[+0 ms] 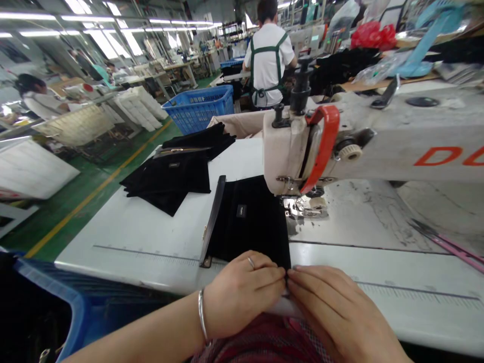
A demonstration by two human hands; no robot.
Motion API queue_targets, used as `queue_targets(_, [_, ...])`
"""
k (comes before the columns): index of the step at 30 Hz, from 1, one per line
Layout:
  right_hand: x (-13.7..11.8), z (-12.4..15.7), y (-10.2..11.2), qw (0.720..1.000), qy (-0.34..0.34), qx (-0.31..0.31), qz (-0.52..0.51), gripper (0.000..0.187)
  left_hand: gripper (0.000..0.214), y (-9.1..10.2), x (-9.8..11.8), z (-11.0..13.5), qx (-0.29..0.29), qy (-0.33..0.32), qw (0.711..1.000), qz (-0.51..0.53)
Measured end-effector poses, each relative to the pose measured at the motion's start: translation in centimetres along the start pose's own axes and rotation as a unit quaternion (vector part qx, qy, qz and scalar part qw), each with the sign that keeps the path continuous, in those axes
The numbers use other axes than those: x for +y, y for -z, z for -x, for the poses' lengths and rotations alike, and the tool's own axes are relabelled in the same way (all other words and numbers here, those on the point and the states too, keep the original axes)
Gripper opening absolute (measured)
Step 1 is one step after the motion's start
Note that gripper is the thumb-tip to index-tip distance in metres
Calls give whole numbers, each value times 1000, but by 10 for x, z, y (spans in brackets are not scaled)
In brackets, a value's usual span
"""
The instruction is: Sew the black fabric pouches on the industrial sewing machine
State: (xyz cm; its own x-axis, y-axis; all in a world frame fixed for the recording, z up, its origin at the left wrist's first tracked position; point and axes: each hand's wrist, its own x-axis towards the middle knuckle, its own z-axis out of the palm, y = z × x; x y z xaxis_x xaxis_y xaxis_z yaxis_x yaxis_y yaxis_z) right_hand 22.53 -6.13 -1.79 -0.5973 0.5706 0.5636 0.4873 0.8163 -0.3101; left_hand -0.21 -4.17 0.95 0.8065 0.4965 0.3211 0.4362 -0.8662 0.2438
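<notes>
1. Our left hand (pixel 242 295), wearing a metal bangle (pixel 201 315) and a ring (pixel 250 262), lies nearly flat on the desk (pixel 124 267), with its fingers (pixel 270 269) curled inward to pinch the lower edge of the black fabric piece (pixel 245 222).
2. Our right hand (pixel 336 312) comes in from the other side, fingers together, and grips the same edge. Our fingertips almost meet there, so we have the piece between both hands.
3. The black fabric piece lies flat on the desk, just in front of the sewing machine's presser foot (pixel 304 206). It has a small dark label (pixel 241 210) and a long dark strip (pixel 212 221) down its left edge.
4. To the left, a stack of similar black pieces (pixel 170 176) sits on the desk, and a blue bin (pixel 49 297) stands beside us.
5. The industrial sewing machine (pixel 291 151), with its orange guard (pixel 325 146), rises to our right.
6. Farther off, a co-worker (pixel 268 60) in a white shirt and green apron faces away from us, beyond a blue plastic crate (pixel 198 108).
</notes>
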Motion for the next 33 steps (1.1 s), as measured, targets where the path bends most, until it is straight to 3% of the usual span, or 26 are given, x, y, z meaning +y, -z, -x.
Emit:
queue_targets(7, [20, -3, -3, 997, -21, -74, 0, 40, 19, 3, -26, -14, -19, -26, 999, -38])
queue_targets(15, [40, -32, 2, 994, -39, -100, 24, 27, 20, 1, -58, -25, -24, -29, 999, -34])
queue_targets(19, [53, -46, 3, 991, -10, -117, 56, 26, 20, 0, -75, -32, -22, -26, 999, -32])
queue_targets(25, [70, -53, -5, 993, 0, -87, 80, 26, 21, -2, -98, -44, -2, -39, 999, -34])
queue_targets(33, [77, -59, -9, 994, -6, -75, 81, 27, 21, -4, -118, -58, 20, 8, 997, -71])
